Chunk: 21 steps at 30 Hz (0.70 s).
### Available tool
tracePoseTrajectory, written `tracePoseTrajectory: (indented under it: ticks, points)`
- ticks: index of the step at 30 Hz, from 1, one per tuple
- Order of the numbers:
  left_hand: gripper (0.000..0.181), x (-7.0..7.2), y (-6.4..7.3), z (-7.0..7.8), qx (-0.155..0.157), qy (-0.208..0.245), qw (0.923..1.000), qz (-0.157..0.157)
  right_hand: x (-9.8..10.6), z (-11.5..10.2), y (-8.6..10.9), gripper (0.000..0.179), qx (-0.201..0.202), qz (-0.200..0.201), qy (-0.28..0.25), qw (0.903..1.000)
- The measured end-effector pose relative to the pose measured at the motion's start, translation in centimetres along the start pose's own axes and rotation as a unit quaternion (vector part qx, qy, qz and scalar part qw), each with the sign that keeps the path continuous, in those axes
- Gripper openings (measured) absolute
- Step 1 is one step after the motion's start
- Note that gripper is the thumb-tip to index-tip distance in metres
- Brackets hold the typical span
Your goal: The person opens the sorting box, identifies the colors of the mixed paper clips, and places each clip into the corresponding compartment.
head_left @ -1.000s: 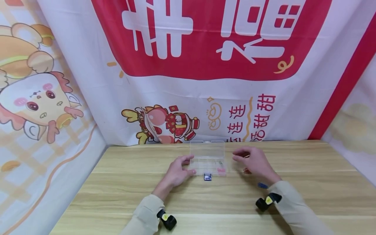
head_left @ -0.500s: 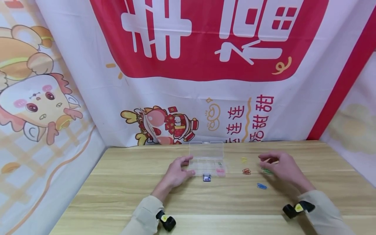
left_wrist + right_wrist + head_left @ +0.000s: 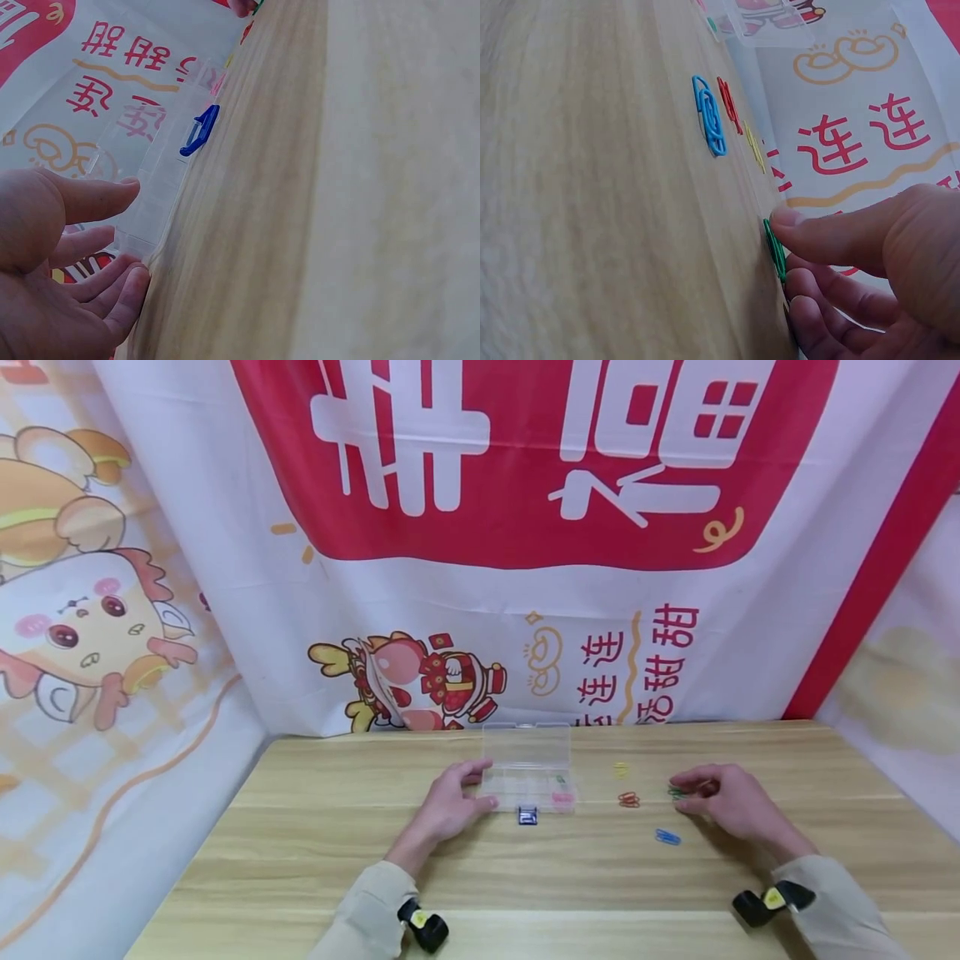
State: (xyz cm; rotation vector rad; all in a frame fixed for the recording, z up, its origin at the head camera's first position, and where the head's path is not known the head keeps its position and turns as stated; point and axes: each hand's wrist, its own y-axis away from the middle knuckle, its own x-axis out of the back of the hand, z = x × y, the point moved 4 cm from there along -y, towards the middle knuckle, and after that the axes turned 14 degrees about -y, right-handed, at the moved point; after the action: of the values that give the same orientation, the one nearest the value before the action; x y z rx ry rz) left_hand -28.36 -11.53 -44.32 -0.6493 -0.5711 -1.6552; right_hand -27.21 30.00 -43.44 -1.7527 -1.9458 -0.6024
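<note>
A clear divided plastic box stands with its lid raised. My left hand touches its left end, thumb near the front corner and fingers extended along the side. A blue latch-like piece sits at the box's front edge. To the right, my right hand has thumb and fingertips at a green paper clip on the table, pinching it. Red paper clips, yellow paper clips and blue paper clips lie between the box and that hand.
Inside the box, a pink item lies front right, with a small green item behind it. The wooden table meets a printed cloth at the back. More cloth hangs at the left.
My right hand has moved right from beside the box, past the red and yellow paper clips, and down to the green one. My left hand has stayed at the box.
</note>
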Motion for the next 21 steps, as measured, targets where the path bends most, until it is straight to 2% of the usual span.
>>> tracePoseTrajectory:
  ticks: [8,21]
  points:
    - [0.066,-0.1,-0.06,0.13,-0.004,0.007,1.0,-0.004,0.43,0.41,0.05,0.032,-0.006,0.025,0.027,0.9993]
    - [0.066,0.02,0.04,0.14,0.0,0.005,1.0,-0.001,0.27,0.78,-0.17,0.014,0.002,0.037,0.047,0.9982]
